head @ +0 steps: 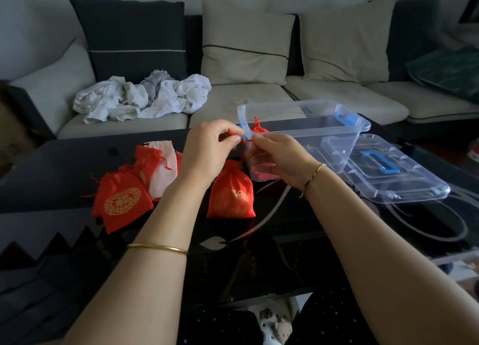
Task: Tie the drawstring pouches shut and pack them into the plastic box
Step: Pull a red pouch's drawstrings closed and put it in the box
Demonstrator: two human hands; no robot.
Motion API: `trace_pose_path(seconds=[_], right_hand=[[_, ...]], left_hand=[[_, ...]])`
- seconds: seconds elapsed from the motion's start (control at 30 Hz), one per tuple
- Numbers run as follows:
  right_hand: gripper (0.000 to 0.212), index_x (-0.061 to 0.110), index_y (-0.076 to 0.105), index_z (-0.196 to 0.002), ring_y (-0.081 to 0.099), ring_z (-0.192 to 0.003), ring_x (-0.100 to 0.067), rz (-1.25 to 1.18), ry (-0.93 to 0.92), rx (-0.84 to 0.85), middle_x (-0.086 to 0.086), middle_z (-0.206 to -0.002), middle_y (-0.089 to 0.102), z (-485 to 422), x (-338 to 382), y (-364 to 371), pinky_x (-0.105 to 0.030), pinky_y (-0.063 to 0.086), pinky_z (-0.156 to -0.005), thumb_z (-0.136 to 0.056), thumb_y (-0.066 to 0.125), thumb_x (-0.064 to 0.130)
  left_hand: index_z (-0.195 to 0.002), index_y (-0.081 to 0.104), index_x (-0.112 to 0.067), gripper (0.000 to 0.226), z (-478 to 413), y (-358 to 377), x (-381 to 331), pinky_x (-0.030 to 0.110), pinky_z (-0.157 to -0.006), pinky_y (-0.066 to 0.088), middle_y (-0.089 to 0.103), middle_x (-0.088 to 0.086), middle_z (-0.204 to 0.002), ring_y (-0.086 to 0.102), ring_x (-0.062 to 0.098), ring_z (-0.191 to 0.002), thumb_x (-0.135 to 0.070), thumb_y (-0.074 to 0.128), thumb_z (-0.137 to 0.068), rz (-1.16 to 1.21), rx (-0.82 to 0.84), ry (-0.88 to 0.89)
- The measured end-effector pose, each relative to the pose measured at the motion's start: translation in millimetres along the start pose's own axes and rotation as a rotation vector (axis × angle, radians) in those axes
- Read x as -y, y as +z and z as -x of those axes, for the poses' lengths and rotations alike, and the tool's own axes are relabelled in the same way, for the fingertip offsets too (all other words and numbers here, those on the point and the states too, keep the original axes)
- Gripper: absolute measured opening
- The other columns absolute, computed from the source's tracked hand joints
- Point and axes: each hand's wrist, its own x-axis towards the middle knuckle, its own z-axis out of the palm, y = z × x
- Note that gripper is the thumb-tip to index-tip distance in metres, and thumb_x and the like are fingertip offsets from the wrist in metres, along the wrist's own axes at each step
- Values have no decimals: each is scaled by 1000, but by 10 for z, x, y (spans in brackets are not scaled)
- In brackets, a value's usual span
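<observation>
1. Drawstring pouch (231, 194), red with gold print, upright on the dark table (64, 163), between the two forearms and just in front of the plastic box (305, 127).
2. Red cord (243, 153) running up from the gathered neck, straight into both hands.
3. Left hand (207, 150): thumb and forefinger pinched tight on the cord, remaining fingers curled.
4. Right hand (274, 158): fingertips clamped on the same cord, close against the box's near-left corner.
5. Inside the box, one tied pouch (259, 129), red, tucked in that near-left corner, knot pointing up.
6. Left of the hands, a heap of pouches (121, 202) on the table: red with a gold emblem in front, another red and a pale one overlapping behind.
7. Clear lid (404, 186) with blue handle, flat on the table, right beside the box.
8. Beyond the table, a sofa (246, 98) with crumpled white cloth (142, 98).
</observation>
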Motion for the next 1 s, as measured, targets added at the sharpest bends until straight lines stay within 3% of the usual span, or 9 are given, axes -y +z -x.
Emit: trace_pose_path(seconds=[0.17, 0.27, 0.33, 0.4, 0.5, 0.57, 0.63, 0.77, 1.0], right_hand=[[34, 11, 57, -66, 54, -57, -12, -180, -11, -188, -2, -65, 61, -6, 8, -6, -26, 48, -62, -93, 55, 32], [37, 13, 52, -60, 52, -54, -12, -475, 25, -222, -5, -68, 60, -21, 6, 11, -22, 46, -54, -92, 57, 29], [41, 11, 47, -58, 54, -54, -10, -723, 104, -152, -6, -71, 65, -23, -1, 26, -22, 47, -57, -94, 52, 29], [43, 13, 44, -59, 59, -56, -9, -926, 176, -73, -5, -71, 70, -33, -31, 59, -20, 50, -55, -97, 46, 32], [42, 16, 44, -61, 54, -57, -9, -892, 231, -95, 0, -57, 62, -56, -73, 95, -19, 47, -52, -97, 44, 36], [41, 17, 44, -61, 45, -50, -8, -818, 257, -161, 3, -54, 50, -68, -88, 64, -18, 41, -48, -96, 46, 37], [41, 17, 43, -61, 37, -47, -8, -804, 269, -238, 4, -55, 41, -90, -104, -6, -16, 36, -41, -96, 46, 36], [37, 17, 42, -62, 35, -45, -10, -651, 222, -386, 1, -58, 40, -110, -123, -44, -19, 34, -40, -96, 48, 32], [38, 9, 54, -63, 42, -47, -11, -427, -86, -301, -12, -71, 62, -37, 8, 5, -20, 39, -45, -96, 50, 26]], left_hand=[[-95, 72, -3, 23, -4, 0, 106, 34, -82, 54, 72, 9, -89, 68, 20, -83, -17, 54, -94, 39, 57, -182], [-74, 65, -7, 37, -31, 16, 150, 40, -83, 51, 71, 10, -85, 65, 25, -83, -24, 41, -98, 4, 37, -368], [-62, 55, -11, 42, -36, 42, 139, 38, -82, 49, 70, 7, -82, 64, 22, -82, -23, 37, -98, 216, -18, -587], [-59, 47, -14, 43, -26, 69, 105, 34, -80, 46, 71, 3, -83, 65, 17, -84, -25, 37, -99, 635, -41, -775], [-62, 45, -15, 42, -17, 82, 100, 33, -83, 48, 70, 1, -66, 70, 15, -73, -28, 36, -101, 1023, -106, -840], [-63, 44, -13, 40, -39, 68, 117, 34, -74, 52, 56, -1, -46, 64, 14, -49, -26, 38, -101, 1119, -220, -911], [-63, 41, -12, 39, -58, 79, 138, 35, -61, 54, 45, 0, -43, 49, 13, -37, -24, 39, -100, 1160, -308, -978], [-64, 44, -10, 37, -61, 172, 80, 28, -48, 53, 41, 1, -49, 40, 10, -37, -19, 39, -99, 1023, -259, -903], [-70, 69, -12, 14, -9, 100, 99, 19, -50, 51, 63, -4, -55, 57, 3, -47, -13, 68, -84, 494, 247, -518]])
